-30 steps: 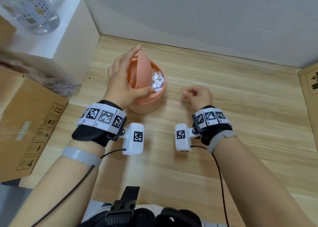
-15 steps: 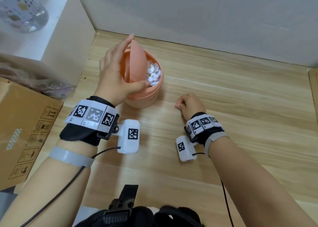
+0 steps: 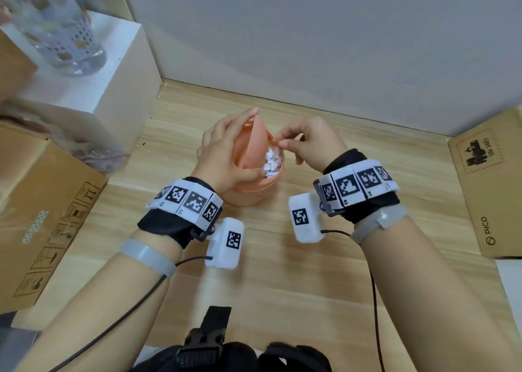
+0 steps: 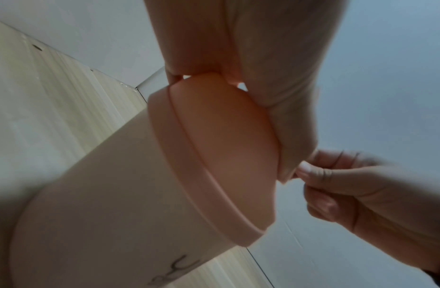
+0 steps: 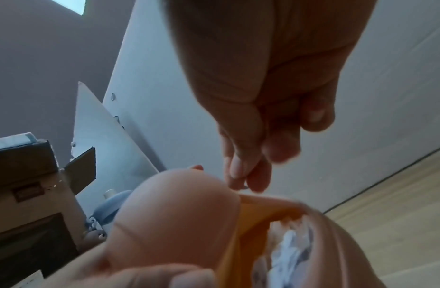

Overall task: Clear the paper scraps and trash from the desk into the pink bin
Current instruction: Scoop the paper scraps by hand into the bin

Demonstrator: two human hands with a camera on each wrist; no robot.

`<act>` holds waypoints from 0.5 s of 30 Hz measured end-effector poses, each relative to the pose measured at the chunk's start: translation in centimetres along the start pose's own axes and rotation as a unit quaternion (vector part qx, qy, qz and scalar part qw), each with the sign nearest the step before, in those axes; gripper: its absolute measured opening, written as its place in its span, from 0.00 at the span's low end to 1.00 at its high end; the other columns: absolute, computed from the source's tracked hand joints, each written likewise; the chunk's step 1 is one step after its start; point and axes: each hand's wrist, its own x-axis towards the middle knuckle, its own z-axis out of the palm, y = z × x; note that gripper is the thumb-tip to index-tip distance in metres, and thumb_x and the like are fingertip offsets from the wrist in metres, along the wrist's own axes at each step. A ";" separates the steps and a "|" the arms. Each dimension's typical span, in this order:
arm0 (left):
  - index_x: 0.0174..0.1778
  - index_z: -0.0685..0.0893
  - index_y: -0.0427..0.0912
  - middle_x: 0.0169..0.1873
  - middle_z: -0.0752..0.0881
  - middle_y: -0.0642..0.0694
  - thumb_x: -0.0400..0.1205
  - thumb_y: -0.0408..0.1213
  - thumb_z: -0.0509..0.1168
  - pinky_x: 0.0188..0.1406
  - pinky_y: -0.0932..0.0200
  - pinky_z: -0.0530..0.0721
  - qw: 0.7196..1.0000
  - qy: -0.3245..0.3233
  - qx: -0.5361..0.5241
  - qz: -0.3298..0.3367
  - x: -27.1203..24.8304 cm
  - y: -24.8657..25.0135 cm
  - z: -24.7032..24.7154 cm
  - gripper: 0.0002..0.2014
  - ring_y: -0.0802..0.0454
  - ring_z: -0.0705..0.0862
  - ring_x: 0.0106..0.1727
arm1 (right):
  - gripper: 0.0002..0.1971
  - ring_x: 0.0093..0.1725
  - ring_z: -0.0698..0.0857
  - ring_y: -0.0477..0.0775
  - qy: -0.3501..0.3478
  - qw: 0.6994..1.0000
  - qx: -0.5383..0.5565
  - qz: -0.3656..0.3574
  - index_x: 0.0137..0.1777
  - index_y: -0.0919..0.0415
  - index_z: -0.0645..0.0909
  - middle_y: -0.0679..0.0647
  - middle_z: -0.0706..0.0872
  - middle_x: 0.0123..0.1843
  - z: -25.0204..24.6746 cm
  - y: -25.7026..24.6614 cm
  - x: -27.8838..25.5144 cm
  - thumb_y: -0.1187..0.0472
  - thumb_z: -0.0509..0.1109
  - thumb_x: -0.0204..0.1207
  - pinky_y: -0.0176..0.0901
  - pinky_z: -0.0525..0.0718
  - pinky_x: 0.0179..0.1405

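The pink bin point(image 3: 254, 191) stands on the wooden desk point(image 3: 282, 287) near the back wall. My left hand point(image 3: 223, 157) grips its swing lid point(image 3: 251, 143) and holds it tilted up, thumb at the near edge and fingers over the top. White paper scraps point(image 3: 272, 160) fill the open half. My right hand point(image 3: 282, 143) hovers just above the opening, thumb and forefinger pinched on a tiny paper scrap that hardly shows. In the right wrist view the pinch point(image 5: 243, 181) sits over the lid point(image 5: 176, 214) and the scraps point(image 5: 287, 253). The left wrist view shows the bin wall point(image 4: 115, 194) and lid point(image 4: 226, 136).
A cardboard box point(image 3: 42, 216) lies at the left, with a white box point(image 3: 113, 95) behind it that carries a glass jar point(image 3: 56, 27). Another cardboard box point(image 3: 491, 188) stands at the right. The grey wall runs close behind the bin.
My right hand has lifted from the desk, where it was pinching, and moved left and up over the bin's opening. My left hand keeps holding the lid tilted.
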 end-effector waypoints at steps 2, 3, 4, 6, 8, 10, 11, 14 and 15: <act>0.67 0.52 0.81 0.75 0.64 0.49 0.56 0.51 0.74 0.73 0.41 0.62 1.000 -0.008 -0.002 0.004 -0.5 0.2 0.1 0.49 0.44 0.62 0.74 | 0.05 0.19 0.77 0.32 0.014 1.000 0.012 0.000 0.43 0.55 0.87 0.45 0.84 0.35 -0.5 0.1 -0.9 0.65 0.71 0.72 0.24 0.73 0.22; 0.67 0.52 0.82 0.75 0.64 0.49 0.57 0.50 0.76 0.74 0.40 0.62 1.000 -0.010 -0.003 0.006 -0.7 0.3 0.2 0.49 0.44 0.61 0.74 | 0.05 0.20 0.77 0.30 0.012 1.000 0.018 0.000 0.44 0.57 0.87 0.44 0.83 0.34 -0.7 0.0 -1.4 0.65 0.72 0.71 0.21 0.71 0.19; 0.66 0.52 0.82 0.75 0.64 0.50 0.57 0.50 0.76 0.74 0.40 0.62 1.000 -0.012 -0.003 0.008 -0.9 0.4 0.3 0.49 0.44 0.61 0.74 | 0.05 0.21 0.77 0.28 0.013 1.000 0.018 0.002 0.43 0.58 0.87 0.42 0.82 0.33 -0.8 0.0 -1.8 0.66 0.73 0.70 0.20 0.71 0.19; 0.66 0.52 0.82 0.75 0.65 0.51 0.58 0.49 0.76 0.74 0.40 0.62 1.000 -0.016 0.003 0.013 -1.4 0.8 0.7 0.49 0.44 0.61 0.74 | 0.06 0.22 0.77 0.26 0.030 1.000 0.000 -0.002 0.40 0.56 0.85 0.40 0.81 0.32 -1.1 0.1 -2.6 0.68 0.73 0.68 0.19 0.72 0.21; 0.67 0.52 0.80 0.74 0.65 0.51 0.59 0.48 0.78 0.73 0.39 0.62 1.000 -0.023 0.004 0.018 -1.7 1.1 1.3 0.49 0.44 0.61 0.74 | 0.05 0.25 0.79 0.29 0.040 0.999 -0.009 0.010 0.39 0.54 0.85 0.41 0.83 0.33 -1.1 0.5 -3.5 0.65 0.74 0.69 0.22 0.75 0.27; 0.69 0.53 0.80 0.74 0.65 0.51 0.57 0.54 0.75 0.73 0.40 0.63 0.999 -0.026 0.004 0.021 -2.1 1.3 1.7 0.49 0.45 0.61 0.74 | 0.04 0.38 0.84 0.35 0.001 0.999 -0.041 0.002 0.43 0.54 0.87 0.45 0.88 0.40 -0.7 1.1 -4.5 0.58 0.74 0.69 0.37 0.82 0.46; 0.69 0.53 0.80 0.74 0.65 0.52 0.55 0.58 0.72 0.72 0.41 0.63 0.999 -0.027 0.006 0.023 -2.2 1.4 1.8 0.49 0.45 0.62 0.74 | 0.09 0.47 0.85 0.41 -0.045 0.995 -0.085 -0.020 0.47 0.53 0.87 0.47 0.90 0.46 -0.4 1.4 -5.0 0.55 0.75 0.68 0.43 0.80 0.57; 0.68 0.51 0.83 0.74 0.66 0.52 0.52 0.63 0.69 0.72 0.42 0.63 0.999 -0.032 0.009 0.027 -2.4 1.5 2.0 0.49 0.45 0.62 0.74 | 0.21 0.64 0.79 0.48 -0.177 0.948 -0.253 -0.074 0.58 0.49 0.81 0.45 0.87 0.58 0.9 1.4 -5.7 0.45 0.73 0.65 0.48 0.56 0.76; 0.67 0.50 0.83 0.74 0.65 0.52 0.53 0.61 0.70 0.72 0.42 0.63 0.999 -0.035 0.011 0.027 -2.5 1.6 2.0 0.48 0.46 0.62 0.74 | 0.22 0.67 0.77 0.48 -0.199 0.932 -0.295 -0.075 0.58 0.49 0.79 0.45 0.85 0.59 1.3 1.2 -5.5 0.44 0.73 0.65 0.51 0.46 0.78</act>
